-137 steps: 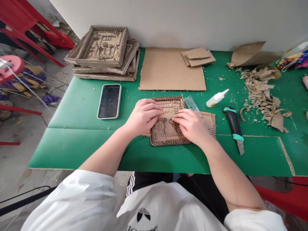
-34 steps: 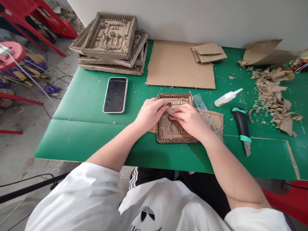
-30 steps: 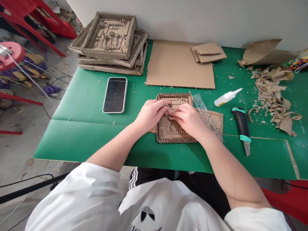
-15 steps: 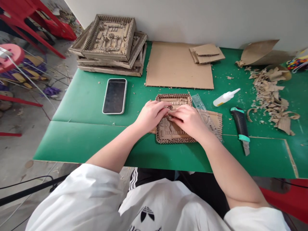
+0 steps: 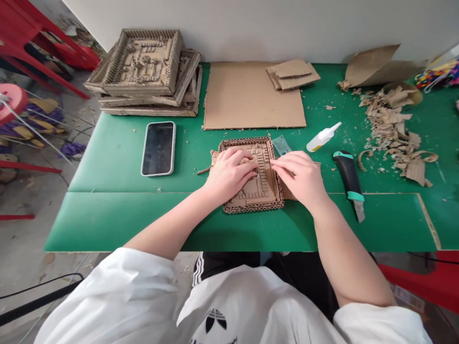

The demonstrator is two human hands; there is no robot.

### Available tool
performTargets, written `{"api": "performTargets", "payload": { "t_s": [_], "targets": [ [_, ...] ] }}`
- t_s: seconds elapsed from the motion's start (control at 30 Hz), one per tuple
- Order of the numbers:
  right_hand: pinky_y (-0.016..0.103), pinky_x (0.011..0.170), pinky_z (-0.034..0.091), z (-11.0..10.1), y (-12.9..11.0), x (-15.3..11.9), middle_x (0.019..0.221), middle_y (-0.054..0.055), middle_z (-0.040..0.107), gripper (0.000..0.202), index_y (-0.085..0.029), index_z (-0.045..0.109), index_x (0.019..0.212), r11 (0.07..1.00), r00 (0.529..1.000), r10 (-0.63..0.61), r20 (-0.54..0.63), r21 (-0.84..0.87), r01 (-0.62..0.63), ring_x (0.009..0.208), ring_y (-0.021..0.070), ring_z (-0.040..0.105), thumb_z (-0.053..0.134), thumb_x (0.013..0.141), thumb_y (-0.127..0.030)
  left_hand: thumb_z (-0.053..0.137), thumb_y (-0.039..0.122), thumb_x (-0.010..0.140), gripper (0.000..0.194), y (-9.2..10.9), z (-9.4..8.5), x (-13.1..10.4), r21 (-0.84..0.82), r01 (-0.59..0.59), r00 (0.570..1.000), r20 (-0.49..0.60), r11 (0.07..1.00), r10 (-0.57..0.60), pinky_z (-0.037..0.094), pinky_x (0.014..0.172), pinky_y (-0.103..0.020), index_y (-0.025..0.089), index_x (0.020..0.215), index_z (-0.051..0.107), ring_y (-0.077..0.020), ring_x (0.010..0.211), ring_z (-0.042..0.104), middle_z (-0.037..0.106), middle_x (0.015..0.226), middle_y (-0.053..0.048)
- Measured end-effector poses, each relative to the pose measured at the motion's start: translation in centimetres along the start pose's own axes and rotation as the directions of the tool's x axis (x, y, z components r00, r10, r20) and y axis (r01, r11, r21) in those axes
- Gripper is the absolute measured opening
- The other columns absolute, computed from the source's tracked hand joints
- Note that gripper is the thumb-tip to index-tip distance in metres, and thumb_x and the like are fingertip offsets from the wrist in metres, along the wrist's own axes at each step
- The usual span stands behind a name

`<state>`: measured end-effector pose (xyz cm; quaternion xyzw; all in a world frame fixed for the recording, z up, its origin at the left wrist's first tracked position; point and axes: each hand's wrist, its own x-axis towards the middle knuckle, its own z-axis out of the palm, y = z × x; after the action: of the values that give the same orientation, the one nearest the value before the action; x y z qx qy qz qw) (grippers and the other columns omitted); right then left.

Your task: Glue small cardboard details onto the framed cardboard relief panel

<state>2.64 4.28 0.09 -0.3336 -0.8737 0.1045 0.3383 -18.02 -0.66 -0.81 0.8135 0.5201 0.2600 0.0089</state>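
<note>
A small cardboard relief model [image 5: 265, 184] with a corrugated rim lies flat at the middle of the green table. My left hand [image 5: 231, 174] rests over its left half, fingers bent and fingertips closed together at the raised parts; whatever they hold is hidden. At the model's right rim, my right hand [image 5: 301, 177] pinches with thumb and forefinger, and what sits between them is too small to name. Just behind the right hand, part of a clear plastic ruler [image 5: 281, 145] shows. Cardboard pieces stick out from behind both hands.
Stacked cardboard models [image 5: 143, 71] stand at the back left, behind a phone [image 5: 158, 149]. A cardboard sheet [image 5: 247, 102] bears smaller pieces [image 5: 294, 74]. To the right lie a glue bottle [image 5: 322, 138], a utility knife [image 5: 349, 184] with its blade out, and cardboard scraps [image 5: 394, 129].
My hands were together over the model's middle. The right hand has moved right to the rim, while the left stays on the model. The view has shifted slightly.
</note>
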Motion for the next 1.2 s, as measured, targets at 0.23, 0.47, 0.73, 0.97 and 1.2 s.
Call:
{"api": "performTargets", "payload": {
  "t_s": [0.23,0.47,0.73,0.97,1.2],
  "targets": [
    [0.035,0.081,0.054,0.0,0.0,-0.2,0.086,0.006,0.073,0.018,-0.015,0.072,0.093,0.999,1.000,0.019,0.019,0.047,-0.020,0.088,0.0194,0.060,0.056,0.087,-0.022,0.056,0.033,0.087,0.021,-0.4,0.5,-0.2,0.014,-0.017,0.999,0.034,1.000,0.016,0.046,0.091,-0.044,0.022,0.099,0.070,-0.0251,0.104,0.055,0.066,0.103,-0.007],
    [0.035,0.082,0.052,0.4,-0.2,-0.2,0.087,0.006,0.073,0.020,-0.015,0.071,0.094,0.998,0.996,-0.010,0.093,0.063,0.004,0.087,0.0183,0.060,0.053,0.089,-0.023,0.057,0.033,0.087,0.021,-0.3,0.5,-0.2,-0.005,-0.040,0.999,0.036,0.999,0.040,0.046,0.092,-0.046,0.020,0.096,0.071,-0.0270,0.108,0.056,0.068,0.100,-0.007],
    [0.040,0.093,0.049,1.1,-1.0,-0.5,0.099,0.007,0.070,0.030,-0.016,0.070,0.103,0.999,0.967,-0.047,0.252,0.018,0.044,0.102,0.0218,0.055,0.046,0.088,-0.009,0.058,0.032,0.086,0.021,-0.4,0.5,-0.5,-0.012,-0.026,0.999,0.037,1.000,0.026,0.047,0.092,-0.046,0.021,0.099,0.071,-0.0269,0.108,0.056,0.069,0.100,-0.007],
    [0.041,0.095,0.049,1.3,-1.2,-0.5,0.100,0.009,0.070,0.034,-0.016,0.071,0.105,0.999,0.961,-0.026,0.276,0.032,0.017,0.104,0.0222,0.054,0.044,0.086,-0.005,0.057,0.031,0.087,0.018,-0.6,0.4,-0.6,-0.027,0.009,0.999,0.037,1.000,-0.008,0.046,0.094,-0.047,0.022,0.092,0.073,-0.0266,0.107,0.056,0.069,0.098,-0.007],
    [0.044,0.092,0.049,1.4,-1.1,-0.6,0.098,0.007,0.070,0.035,-0.020,0.071,0.101,0.999,0.959,-0.035,0.280,0.046,0.023,0.102,0.0229,0.055,0.044,0.086,-0.006,0.057,0.032,0.087,0.019,-0.5,-0.2,-0.3,-0.084,0.046,0.996,0.082,0.995,-0.039,0.044,0.096,-0.048,0.022,0.093,0.072,-0.0268,0.110,0.055,0.069,0.102,-0.007]
  ]
}}
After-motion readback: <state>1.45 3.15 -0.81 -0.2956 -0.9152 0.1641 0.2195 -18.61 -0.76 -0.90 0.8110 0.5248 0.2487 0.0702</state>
